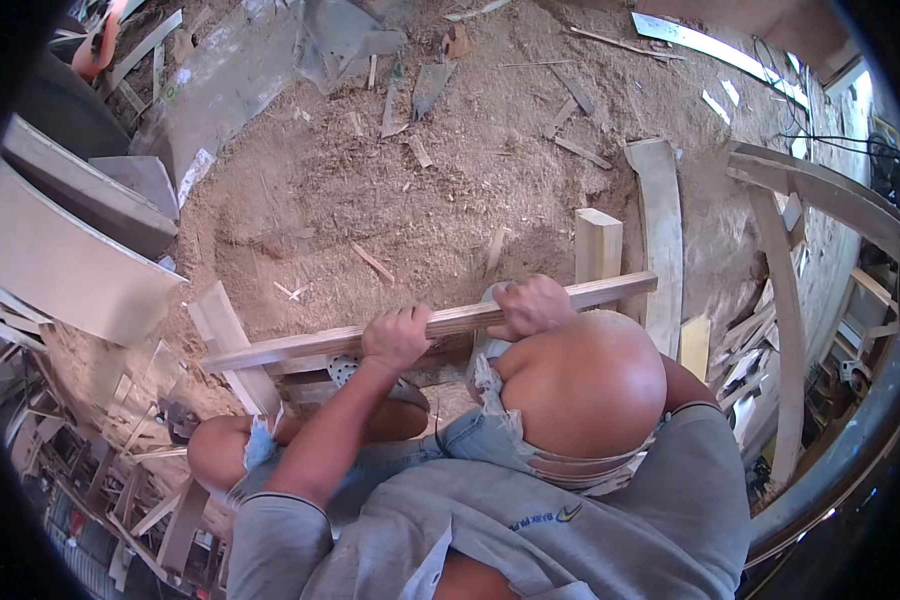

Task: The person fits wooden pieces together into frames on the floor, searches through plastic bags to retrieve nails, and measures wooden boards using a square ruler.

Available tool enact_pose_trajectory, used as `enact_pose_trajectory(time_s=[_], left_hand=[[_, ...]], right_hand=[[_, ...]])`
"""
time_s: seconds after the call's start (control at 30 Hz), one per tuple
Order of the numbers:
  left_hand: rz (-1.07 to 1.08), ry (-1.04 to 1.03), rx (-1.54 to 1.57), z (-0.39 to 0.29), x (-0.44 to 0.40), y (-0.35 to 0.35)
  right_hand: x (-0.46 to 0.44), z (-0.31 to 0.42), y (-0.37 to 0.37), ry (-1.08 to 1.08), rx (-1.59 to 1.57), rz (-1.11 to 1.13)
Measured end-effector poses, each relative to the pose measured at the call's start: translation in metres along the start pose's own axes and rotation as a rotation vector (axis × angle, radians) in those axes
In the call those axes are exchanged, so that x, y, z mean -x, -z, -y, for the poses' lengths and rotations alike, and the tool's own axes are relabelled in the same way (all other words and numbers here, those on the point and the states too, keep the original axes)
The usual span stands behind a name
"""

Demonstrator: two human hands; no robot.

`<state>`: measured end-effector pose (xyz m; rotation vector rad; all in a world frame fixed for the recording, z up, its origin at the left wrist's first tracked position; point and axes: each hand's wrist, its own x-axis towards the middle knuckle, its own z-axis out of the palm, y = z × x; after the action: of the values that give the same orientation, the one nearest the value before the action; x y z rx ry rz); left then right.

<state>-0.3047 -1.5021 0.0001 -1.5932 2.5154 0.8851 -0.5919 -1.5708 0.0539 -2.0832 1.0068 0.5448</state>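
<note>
A long, narrow wooden board (340, 341) lies crosswise before my knees, its right end a little farther from me than its left. My left hand (398, 337) is wrapped round it near the middle. Farther right, beside my bent knee, my right hand (532, 306) also grips the board. Its left end crosses over a pale plank (222, 325). Close to the right end stands a squared wooden block (598, 245), partly covered by the board. The undersides of both hands are hidden.
Sawdust and wood scraps (430, 90) cover the ground ahead. A curved plank (660, 240) lies to the right, with a wooden frame (785, 270) beyond it. At the left are large curved panels (70, 260) and a pile of offcuts (100, 470).
</note>
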Motion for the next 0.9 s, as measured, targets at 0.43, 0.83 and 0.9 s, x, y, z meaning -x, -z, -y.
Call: enact_pose_trajectory(time_s=[0.43, 0.83, 0.9], left_hand=[[-0.065, -0.024, -0.063, 0.001, 0.0, -0.002], [-0.123, -0.022, -0.062, 0.002, 0.002, -0.009], [-0.125, -0.008, -0.064, 0.001, 0.003, -0.007]], right_hand=[[-0.002, 0.0, -0.003, -0.003, -0.083, -0.017], [-0.005, 0.003, 0.007, -0.028, -0.096, 0.078], [-0.004, 0.005, 0.005, -0.026, -0.071, 0.061]])
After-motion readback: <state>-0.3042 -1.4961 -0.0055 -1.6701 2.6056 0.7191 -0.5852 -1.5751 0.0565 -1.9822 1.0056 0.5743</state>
